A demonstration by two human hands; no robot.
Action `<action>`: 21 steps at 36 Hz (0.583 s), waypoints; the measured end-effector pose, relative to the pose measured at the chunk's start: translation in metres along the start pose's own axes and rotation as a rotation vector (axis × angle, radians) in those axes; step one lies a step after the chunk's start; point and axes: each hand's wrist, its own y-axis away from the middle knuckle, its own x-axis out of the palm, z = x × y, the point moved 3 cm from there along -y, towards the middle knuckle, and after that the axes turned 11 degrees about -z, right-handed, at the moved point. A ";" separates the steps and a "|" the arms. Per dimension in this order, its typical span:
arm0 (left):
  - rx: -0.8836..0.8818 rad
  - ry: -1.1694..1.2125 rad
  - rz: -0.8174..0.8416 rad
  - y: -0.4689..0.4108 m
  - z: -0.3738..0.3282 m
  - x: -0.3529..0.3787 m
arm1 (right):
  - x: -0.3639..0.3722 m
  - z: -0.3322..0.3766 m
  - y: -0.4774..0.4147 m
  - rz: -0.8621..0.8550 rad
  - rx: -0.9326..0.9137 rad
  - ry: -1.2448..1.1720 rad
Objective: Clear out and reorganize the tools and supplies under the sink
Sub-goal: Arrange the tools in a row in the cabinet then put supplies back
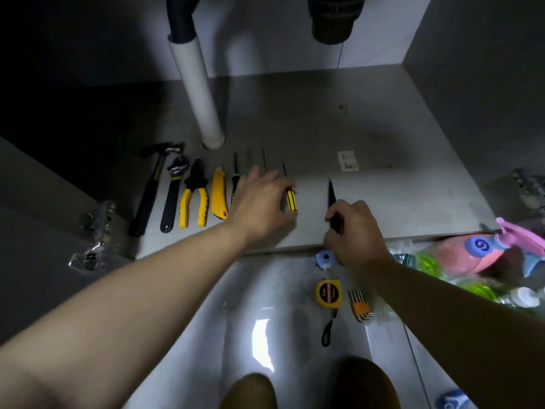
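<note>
You're at the putting-back step, laying tools in a row on the grey cabinet floor [383, 137]. At nine o'clock of your left hand lie a black-handled claw hammer [150, 190], a black adjustable wrench [172, 199], yellow-gripped pliers [194, 202] and a yellow utility knife [218, 197], side by side with their heads toward twelve.

Your left hand [262, 199] curls over the screwdrivers, pinching the yellow-and-black striped screwdriver [291, 200] by its handle. Your right hand [354, 231] grips a slim black pointed tool [331, 199], tip toward twelve.

Next, I judge, lay that tool parallel beside the striped one. Then fetch the round yellow tape measure [328, 293] and the orange-clipped hex keys [360, 305] from six o'clock of your right hand.

The wrench's white markings, the tape's face and the pale sticker [348, 160] at twelve o'clock are too small to read.
</note>
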 end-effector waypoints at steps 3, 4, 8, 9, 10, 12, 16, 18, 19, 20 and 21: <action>0.042 -0.055 0.053 -0.024 0.002 0.010 | 0.008 -0.006 -0.008 -0.012 0.021 0.016; 0.050 -0.078 0.073 -0.029 0.003 0.014 | 0.010 -0.005 -0.009 -0.021 0.016 0.034; 0.044 -0.148 0.146 -0.041 0.011 0.023 | 0.015 -0.002 -0.012 -0.065 -0.005 0.071; 0.039 -0.164 0.154 -0.042 0.013 0.024 | 0.016 -0.002 -0.012 -0.072 -0.015 0.076; 0.037 -0.181 0.157 -0.042 0.015 0.024 | 0.017 -0.002 -0.011 -0.074 -0.026 0.080; 0.035 -0.200 0.152 -0.041 0.018 0.025 | 0.019 -0.003 -0.010 -0.083 -0.048 0.085; 0.006 -0.199 0.122 -0.038 0.017 0.025 | 0.021 -0.006 -0.007 -0.108 -0.045 0.067; -0.015 -0.203 0.088 -0.033 0.014 0.023 | 0.021 -0.008 -0.005 -0.113 -0.057 0.049; -0.033 -0.202 0.062 -0.028 0.012 0.021 | 0.021 -0.009 -0.005 -0.112 -0.065 0.045; -0.049 -0.205 0.028 -0.022 0.010 0.018 | 0.021 -0.010 -0.004 -0.110 -0.072 0.046; -0.054 -0.220 -0.015 -0.014 0.006 0.016 | 0.021 -0.011 -0.004 -0.108 -0.074 0.047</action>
